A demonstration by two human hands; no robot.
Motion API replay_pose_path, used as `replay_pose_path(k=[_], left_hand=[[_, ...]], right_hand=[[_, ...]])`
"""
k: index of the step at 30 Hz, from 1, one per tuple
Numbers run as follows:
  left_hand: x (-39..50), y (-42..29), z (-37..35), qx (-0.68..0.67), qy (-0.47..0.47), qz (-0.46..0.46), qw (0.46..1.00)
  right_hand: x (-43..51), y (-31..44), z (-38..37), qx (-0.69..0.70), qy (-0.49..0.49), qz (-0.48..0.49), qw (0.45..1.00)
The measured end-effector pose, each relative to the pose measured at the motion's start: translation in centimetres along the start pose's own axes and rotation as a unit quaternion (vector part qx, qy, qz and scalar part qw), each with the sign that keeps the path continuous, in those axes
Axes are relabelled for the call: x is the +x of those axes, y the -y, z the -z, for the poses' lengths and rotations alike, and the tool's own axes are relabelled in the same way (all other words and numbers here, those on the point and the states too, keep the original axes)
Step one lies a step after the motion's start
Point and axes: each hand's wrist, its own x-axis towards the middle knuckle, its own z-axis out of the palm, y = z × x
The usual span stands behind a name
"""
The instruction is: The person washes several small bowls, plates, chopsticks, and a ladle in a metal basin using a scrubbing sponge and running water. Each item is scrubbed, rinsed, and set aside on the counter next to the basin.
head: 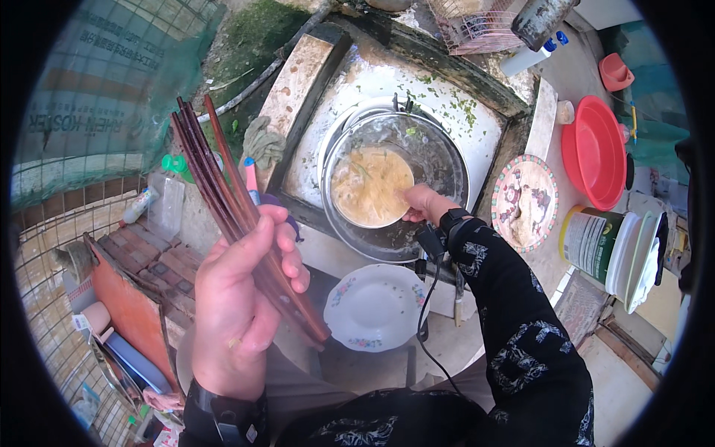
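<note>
My left hand (246,279) is closed around a bundle of several reddish-brown wooden chopsticks (223,195), held at a slant left of the sink. My right hand (427,202) grips the right rim of a round bowl (363,181) holding cloudy yellowish liquid with bits of food. That bowl sits inside a wide round metal pan (441,167) with murky water. Beneath the pan, another pale round rim (324,139) shows. Nearer my body is a white plate (375,307) with a scalloped edge and painted flowers.
The white sink (480,139) has green scraps on its surface. A grey rag (265,139) lies on its left ledge. To the right are a patterned oval plate (525,204), a red basin (592,151) and a tub (586,240). A black cable (424,318) hangs by my right sleeve.
</note>
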Motion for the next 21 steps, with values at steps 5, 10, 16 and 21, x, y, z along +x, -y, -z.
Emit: replay_pose_path(k=[5, 10, 16, 21], left_hand=[[-0.1, 0.2, 0.1, 0.006, 0.019, -0.001, 1.0], [-0.8, 0.1, 0.0, 0.014, 0.032, 0.0, 0.999], [-1.4, 0.5, 0.9, 0.017, 0.013, -0.005, 1.0], [-1.3, 0.9, 1.0, 0.016, 0.014, 0.021, 1.0]], right_hand=[[-0.9, 0.8, 1.7, -0.168, -0.07, 0.042, 0.982], [-0.5, 0.1, 2.5, -0.142, -0.205, 0.143, 0.958], [0.9, -1.4, 1.0, 0.094, -0.084, 0.125, 0.984], [-0.2, -1.1, -0.4, 0.155, -0.013, 0.034, 0.987]])
